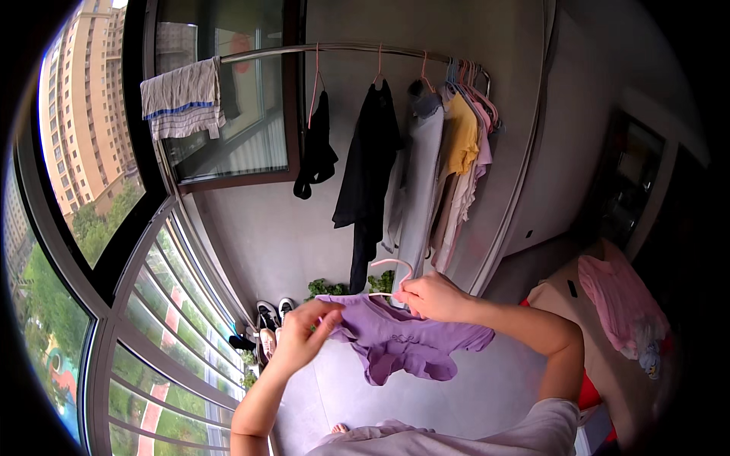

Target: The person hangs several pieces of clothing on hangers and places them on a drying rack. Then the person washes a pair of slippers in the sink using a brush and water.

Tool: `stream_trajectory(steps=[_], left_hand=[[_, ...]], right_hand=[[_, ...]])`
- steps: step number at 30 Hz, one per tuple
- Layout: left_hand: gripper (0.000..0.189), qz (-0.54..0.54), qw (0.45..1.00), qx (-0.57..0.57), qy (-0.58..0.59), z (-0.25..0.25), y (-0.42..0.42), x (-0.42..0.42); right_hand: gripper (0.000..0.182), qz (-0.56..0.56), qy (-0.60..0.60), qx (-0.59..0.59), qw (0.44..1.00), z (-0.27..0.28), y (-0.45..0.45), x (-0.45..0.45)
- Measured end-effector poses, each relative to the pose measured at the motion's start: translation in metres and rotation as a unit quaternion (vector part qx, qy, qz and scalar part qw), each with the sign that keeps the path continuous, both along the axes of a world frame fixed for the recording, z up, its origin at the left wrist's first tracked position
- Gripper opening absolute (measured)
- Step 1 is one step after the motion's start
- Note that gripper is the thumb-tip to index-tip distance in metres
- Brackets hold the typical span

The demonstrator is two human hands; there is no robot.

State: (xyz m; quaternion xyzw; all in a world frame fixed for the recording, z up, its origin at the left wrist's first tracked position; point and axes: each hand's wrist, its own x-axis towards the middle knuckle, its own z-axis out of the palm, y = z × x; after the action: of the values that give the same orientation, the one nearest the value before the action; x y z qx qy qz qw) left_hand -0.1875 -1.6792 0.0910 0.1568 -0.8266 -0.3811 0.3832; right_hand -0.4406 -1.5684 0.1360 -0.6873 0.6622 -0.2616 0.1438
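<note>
My right hand [436, 297] grips a pink clothes hanger [402, 268] just below its hook. From that hanger a small purple short-sleeved top [399, 333] with ruffled lower edges hangs in front of me. My left hand [308, 330] is at the top's shoulder on the left side, thumb and fingertips close together on the fabric. Part of the hanger is hidden inside the top. Beyond my hands, a black garment [370, 154] and grey trousers [422, 171] hang from a metal clothes rail [342, 48].
A striped towel [182, 100] drapes over the rail's left end; a yellow top [461, 134] hangs at its right. Shoes [274, 319] and green plants [328, 288] stand by the wall. Railed windows [171, 319] run along the left. Pink clothing [619, 296] lies on a beige surface at right.
</note>
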Motion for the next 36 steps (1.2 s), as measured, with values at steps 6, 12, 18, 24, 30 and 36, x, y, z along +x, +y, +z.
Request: stream_trajectory(steps=[6,12,18,24,30,36], left_hand=[[0.027,-0.239,0.939,0.239,0.067,-0.014,-0.014,-0.058],[0.025,-0.17,0.885,0.394,0.182,-0.022,-0.042,-0.061],[0.018,0.017,0.865,0.396,0.308,0.005,-0.092,-0.023],[0.02,0.041,0.935,0.282,0.21,0.075,-0.15,0.038],[0.024,0.037,0.954,0.256,0.15,0.135,-0.167,0.042],[0.025,0.044,0.94,0.311,0.134,0.131,-0.122,0.032]], right_hand=[[0.033,-0.026,0.139,-0.106,0.984,0.021,-0.074,0.035],[0.031,0.012,0.067,-0.078,0.995,0.013,-0.141,0.042],[0.028,0.13,0.018,-0.22,0.967,0.055,-0.208,0.032],[0.03,-0.169,0.156,-0.53,0.816,0.167,-0.284,-0.078],[0.043,-0.317,-0.032,-0.296,0.9,0.205,-0.364,-0.145],[0.031,-0.27,0.074,-0.367,0.887,0.203,-0.339,-0.205]])
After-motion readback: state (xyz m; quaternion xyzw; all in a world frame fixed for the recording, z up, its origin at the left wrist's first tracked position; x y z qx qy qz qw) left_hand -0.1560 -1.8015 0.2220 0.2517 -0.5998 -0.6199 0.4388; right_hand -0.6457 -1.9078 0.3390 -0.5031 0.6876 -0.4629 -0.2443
